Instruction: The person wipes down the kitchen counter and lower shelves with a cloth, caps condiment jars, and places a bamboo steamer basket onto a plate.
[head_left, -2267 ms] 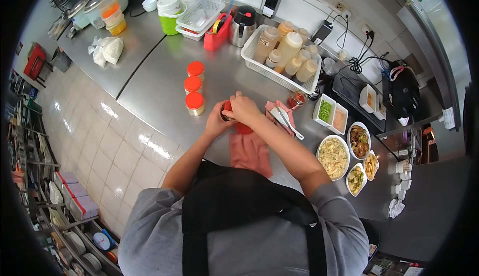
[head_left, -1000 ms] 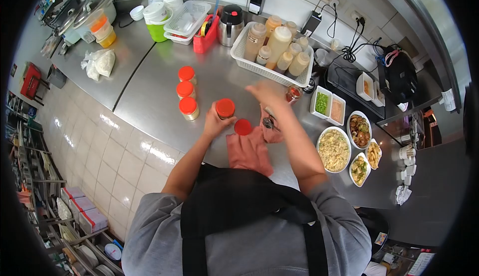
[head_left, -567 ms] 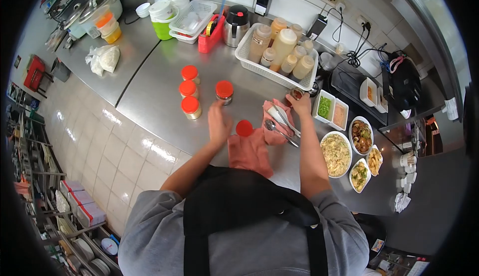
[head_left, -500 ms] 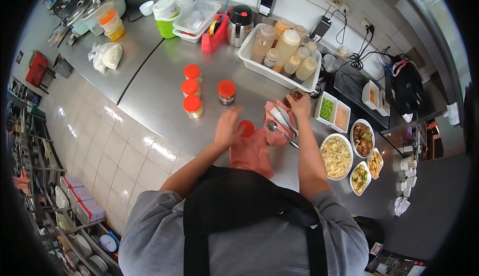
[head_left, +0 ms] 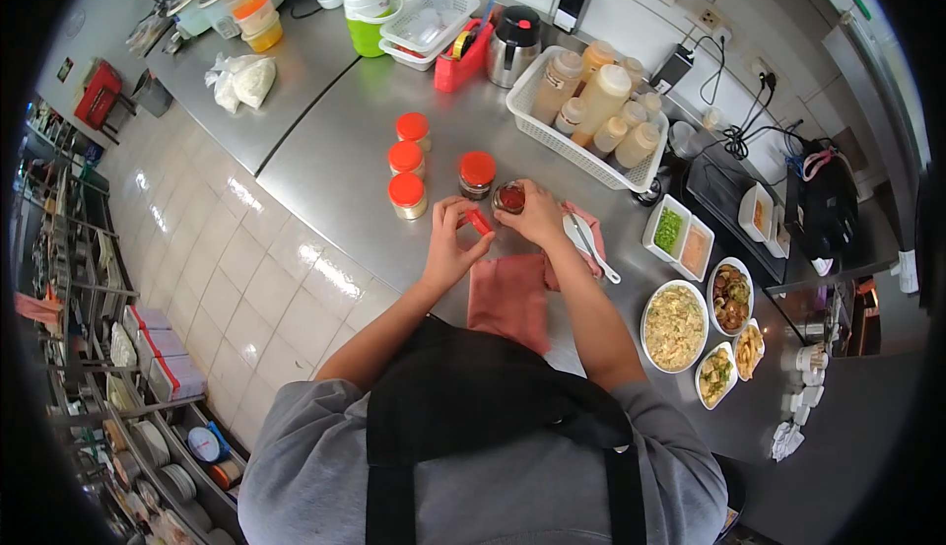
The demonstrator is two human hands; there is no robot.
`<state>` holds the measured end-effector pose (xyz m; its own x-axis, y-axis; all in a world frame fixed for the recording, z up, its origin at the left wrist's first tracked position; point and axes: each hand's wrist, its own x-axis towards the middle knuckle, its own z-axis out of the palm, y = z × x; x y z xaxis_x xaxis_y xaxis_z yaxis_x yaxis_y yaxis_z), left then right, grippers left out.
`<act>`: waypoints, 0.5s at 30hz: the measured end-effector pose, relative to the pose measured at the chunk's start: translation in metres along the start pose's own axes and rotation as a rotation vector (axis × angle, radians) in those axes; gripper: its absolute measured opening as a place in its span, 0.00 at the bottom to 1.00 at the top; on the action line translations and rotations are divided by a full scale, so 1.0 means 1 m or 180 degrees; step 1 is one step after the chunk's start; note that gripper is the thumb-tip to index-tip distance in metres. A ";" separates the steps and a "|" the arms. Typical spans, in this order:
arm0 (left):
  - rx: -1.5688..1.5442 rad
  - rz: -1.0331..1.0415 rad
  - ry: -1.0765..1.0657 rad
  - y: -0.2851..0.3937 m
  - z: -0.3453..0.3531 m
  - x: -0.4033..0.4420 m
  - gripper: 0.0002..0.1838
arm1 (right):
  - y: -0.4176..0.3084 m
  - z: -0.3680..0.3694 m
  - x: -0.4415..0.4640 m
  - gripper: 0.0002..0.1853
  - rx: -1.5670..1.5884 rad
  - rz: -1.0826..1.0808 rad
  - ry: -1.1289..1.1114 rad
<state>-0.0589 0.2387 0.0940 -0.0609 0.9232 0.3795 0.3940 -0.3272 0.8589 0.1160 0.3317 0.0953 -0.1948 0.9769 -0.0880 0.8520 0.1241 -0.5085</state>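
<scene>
Between the fingers of my left hand (head_left: 455, 246) is a red jar lid (head_left: 478, 221), held tilted. My right hand (head_left: 537, 218) grips an uncovered glass jar (head_left: 509, 197) with dark red contents, just right of the lid. Behind them stands a closed red-lidded jar (head_left: 477, 173) with dark contents. Farther left, three more red-lidded jars (head_left: 407, 195) with pale contents form a row. A folded pink cloth (head_left: 507, 299) lies below my hands. Beside my right forearm, a white-handled utensil (head_left: 603, 261) rests on a second pink cloth (head_left: 594, 223).
A white basket (head_left: 574, 158) of squeeze bottles stands at the back, near a steel thermos jug (head_left: 513, 47). To the right are a two-part dish (head_left: 682, 237) with chopped greens, a bowl of rice-like food (head_left: 674, 326) and smaller dishes of food. A plastic bag (head_left: 240, 83) lies far left.
My left hand has picked the red lid up off the pink cloth. My right hand has brought the uncovered jar leftward, close to the lid. The camera view has shifted slightly.
</scene>
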 end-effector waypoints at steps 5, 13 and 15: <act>-0.0446 0.0353 0.0075 -0.020 0.017 0.018 0.30 | 0.004 0.023 -0.015 0.52 0.0007 -0.0554 -0.0080; -0.0351 -0.0129 0.0247 0.005 0.003 0.024 0.37 | -0.021 -0.054 -0.047 0.51 0.0346 -0.0960 -0.0190; -0.1282 -0.0634 -0.0100 0.015 -0.004 0.023 0.40 | -0.030 -0.062 -0.051 0.49 0.0454 -0.1202 -0.0325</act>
<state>-0.0581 0.2542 0.1174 -0.0692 0.9798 0.1878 -0.0114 -0.1890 0.9819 0.1299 0.2893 0.1681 -0.5340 0.8442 0.0467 0.6371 0.4381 -0.6342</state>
